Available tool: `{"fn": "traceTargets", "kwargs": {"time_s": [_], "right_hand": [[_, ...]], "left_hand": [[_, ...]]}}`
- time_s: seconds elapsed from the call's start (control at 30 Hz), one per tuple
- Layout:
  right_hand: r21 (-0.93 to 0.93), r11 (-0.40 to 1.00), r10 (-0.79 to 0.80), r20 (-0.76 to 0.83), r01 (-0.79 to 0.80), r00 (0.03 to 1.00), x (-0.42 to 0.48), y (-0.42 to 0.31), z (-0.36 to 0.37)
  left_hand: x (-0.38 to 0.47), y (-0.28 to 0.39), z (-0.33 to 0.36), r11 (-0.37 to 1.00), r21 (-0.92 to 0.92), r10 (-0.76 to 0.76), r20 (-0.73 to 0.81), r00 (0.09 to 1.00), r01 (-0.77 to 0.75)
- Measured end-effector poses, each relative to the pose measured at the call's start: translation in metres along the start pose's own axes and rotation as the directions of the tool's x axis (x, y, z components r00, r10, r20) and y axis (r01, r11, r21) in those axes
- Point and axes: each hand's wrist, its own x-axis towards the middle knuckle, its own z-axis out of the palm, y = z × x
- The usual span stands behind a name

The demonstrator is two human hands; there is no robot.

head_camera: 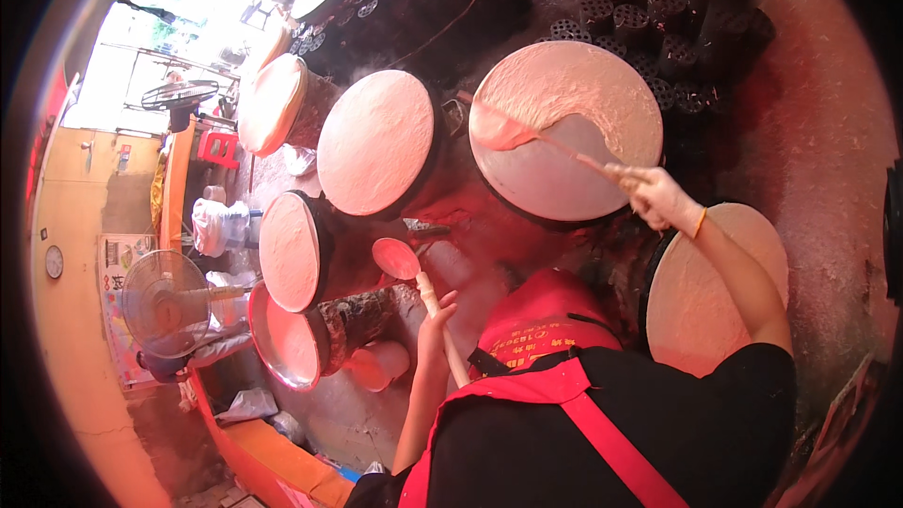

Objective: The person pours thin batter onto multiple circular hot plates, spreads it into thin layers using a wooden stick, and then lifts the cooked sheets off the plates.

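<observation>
My right hand [659, 201], wearing a yellow band at the wrist, is closed on the thin handle of a tool. The tool's far end lies over a large round griddle [557, 180], at a rounded, smooth patch; whether that patch is a blade or batter, I cannot tell. Pale batter [600, 77] covers the griddle's far and right parts in a crescent, and its near part is bare grey. My left hand [436, 321] holds the wooden handle of a ladle [396, 258], its reddish bowl pointing away from me, between the griddles and clear of them.
Batter-coated round pans stand on stoves at the left [375, 142], further left [289, 252] and right [712, 289]. Perforated coal briquettes [631, 17] are stacked behind. A pedestal fan [167, 303], a red plastic stool [219, 148] and an orange counter [282, 455] stand left.
</observation>
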Motion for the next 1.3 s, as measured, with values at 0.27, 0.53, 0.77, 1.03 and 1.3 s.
{"fn": "traceTargets", "kwargs": {"time_s": [0.27, 0.53, 0.77, 1.03, 1.3], "right_hand": [[-0.019, 1.0, -0.025, -0.019, 0.024, 1.0, 0.021, 0.002, 0.029], [0.284, 0.905, -0.125, -0.537, 0.318, 0.834, -0.032, 0.085, 0.063], [0.213, 0.956, -0.106, -0.392, 0.202, 0.914, -0.074, 0.136, 0.15], [0.543, 0.637, -0.084, -0.656, 0.547, 0.75, 0.011, 0.113, 0.321], [-0.02, 0.821, -0.201, -0.946, 0.57, 0.256, 0.318, 0.013, 0.311]], "left_hand": [[-0.013, 0.008, 0.001, 0.999, 0.026, -0.03, -0.013, 0.999, 0.03], [0.033, 0.034, -0.015, 0.986, 0.149, 0.031, 0.279, 0.96, -0.075], [0.088, 0.064, -0.06, 0.929, 0.331, 0.0, 0.456, 0.89, -0.169], [0.141, 0.053, -0.168, 0.96, 0.245, -0.011, 0.526, 0.851, -0.139], [0.115, 0.056, -0.257, 0.978, 0.175, 0.04, 0.365, 0.93, -0.111]]}}
